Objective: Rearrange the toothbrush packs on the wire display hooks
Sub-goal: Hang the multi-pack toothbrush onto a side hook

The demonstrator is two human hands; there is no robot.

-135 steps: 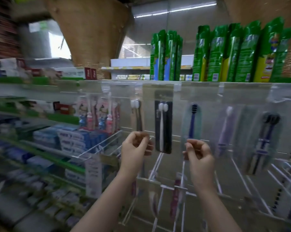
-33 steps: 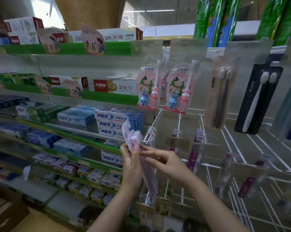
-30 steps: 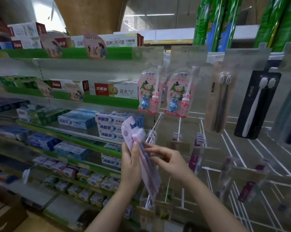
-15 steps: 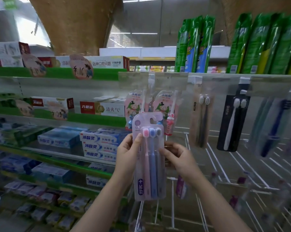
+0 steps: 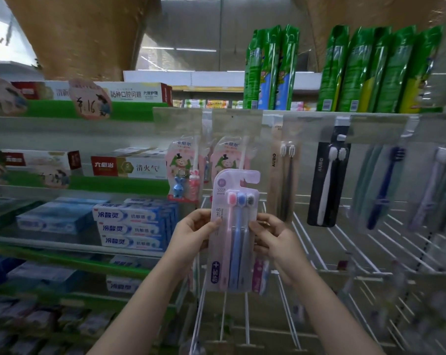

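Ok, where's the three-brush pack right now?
In the head view it is centre frame: the three-brush pack is held upright between the left hand and right hand, in front of the pink children's toothbrush packs.

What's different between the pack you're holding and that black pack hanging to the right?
The three-brush pack is pale pink and holds pink, blue and dark-headed brushes; the black pack is dark and shows white brushes. The three-brush pack is held off the hooks by the left hand and right hand; the black pack hangs on its hook. Both are upright toothbrush packs.
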